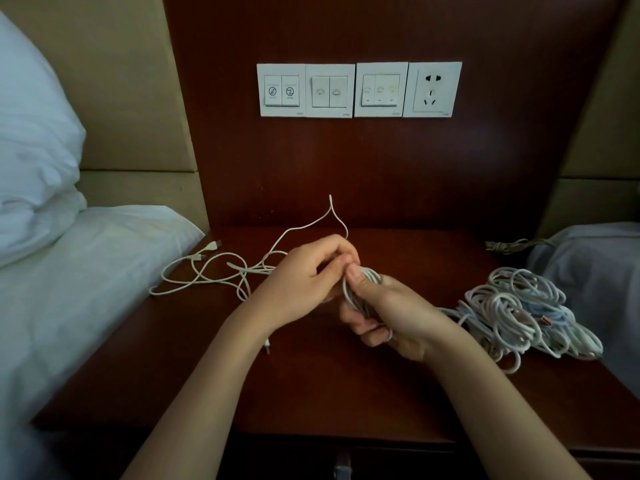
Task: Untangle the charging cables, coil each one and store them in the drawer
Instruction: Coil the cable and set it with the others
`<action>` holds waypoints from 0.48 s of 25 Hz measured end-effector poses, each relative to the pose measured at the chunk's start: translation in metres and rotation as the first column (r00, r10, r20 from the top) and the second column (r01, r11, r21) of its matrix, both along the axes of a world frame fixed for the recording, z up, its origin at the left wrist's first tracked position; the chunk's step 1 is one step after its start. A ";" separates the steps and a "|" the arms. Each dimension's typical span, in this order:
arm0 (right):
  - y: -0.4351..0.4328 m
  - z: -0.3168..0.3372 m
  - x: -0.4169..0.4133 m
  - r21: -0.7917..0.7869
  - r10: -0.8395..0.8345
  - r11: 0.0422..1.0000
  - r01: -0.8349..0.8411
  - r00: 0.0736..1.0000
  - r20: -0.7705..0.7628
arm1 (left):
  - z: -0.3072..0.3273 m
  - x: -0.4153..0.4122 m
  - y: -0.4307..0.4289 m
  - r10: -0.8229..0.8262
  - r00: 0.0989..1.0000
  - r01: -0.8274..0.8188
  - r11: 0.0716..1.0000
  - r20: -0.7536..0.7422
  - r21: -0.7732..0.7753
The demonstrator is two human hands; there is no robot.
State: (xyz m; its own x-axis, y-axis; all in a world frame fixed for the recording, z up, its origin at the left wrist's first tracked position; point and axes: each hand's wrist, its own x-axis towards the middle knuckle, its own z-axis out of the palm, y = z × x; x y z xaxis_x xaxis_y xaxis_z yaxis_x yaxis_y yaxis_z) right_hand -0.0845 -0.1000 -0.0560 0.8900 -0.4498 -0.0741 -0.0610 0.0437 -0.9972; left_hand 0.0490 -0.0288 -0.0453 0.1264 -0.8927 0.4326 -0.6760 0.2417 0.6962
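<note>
Both hands meet over the middle of the dark table (pixel 311 393): the right hand (pixel 391 317) is closed around a small coil (pixel 360 289) of white cable with its thumb pressed on top, and the left hand (pixel 304 278) pinches the same cable between thumb and fingers, right against the coil. The loose cable (pixel 242 268) runs off to the left across the table in loops, with one bend sticking up behind the hands and its plugs (pixel 207 251) near the bed (pixel 86 271). A tangled pile (pixel 519 317) of more white cables lies on the right side of the table, just beside the right wrist, and the drawer handle (pixel 343 462) shows at the bottom edge.
</note>
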 end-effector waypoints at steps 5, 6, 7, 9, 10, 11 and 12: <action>-0.009 -0.002 0.005 0.212 -0.287 0.947 0.240 0.930 0.230 | -0.008 0.011 -0.002 0.103 0.956 -0.124 0.990 0.274 0.062; -0.011 -0.001 0.005 0.238 -0.315 0.938 0.253 0.909 0.274 | -0.011 0.011 -0.002 0.118 0.937 -0.156 0.984 0.328 0.092; -0.012 -0.001 0.005 0.253 -0.335 0.931 0.262 0.888 0.314 | -0.014 0.011 -0.003 0.126 0.917 -0.182 0.977 0.379 0.115; -0.014 0.000 0.004 0.279 -0.376 0.918 0.283 0.845 0.380 | -0.017 0.011 -0.003 0.148 0.876 -0.215 0.972 0.458 0.098; -0.014 0.001 0.003 0.297 -0.397 0.909 0.292 0.823 0.406 | -0.017 0.011 -0.004 0.166 0.864 -0.227 0.971 0.476 0.073; -0.014 0.002 0.003 0.323 -0.414 0.900 0.292 0.805 0.425 | -0.017 0.011 -0.003 0.185 0.854 -0.236 0.971 0.487 0.047; -0.014 0.003 0.002 0.356 -0.424 0.892 0.280 0.793 0.438 | -0.017 0.012 -0.004 0.195 0.844 -0.240 0.970 0.499 0.028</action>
State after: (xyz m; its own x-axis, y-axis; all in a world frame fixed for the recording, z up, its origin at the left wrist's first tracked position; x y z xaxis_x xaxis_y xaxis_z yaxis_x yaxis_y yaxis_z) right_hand -0.0820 -0.1137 -0.0534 0.6198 -0.7664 0.1687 0.5041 0.2240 -0.8341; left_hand 0.0606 -0.0323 -0.0622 0.1140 -0.9035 0.4131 -0.9622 0.0031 0.2723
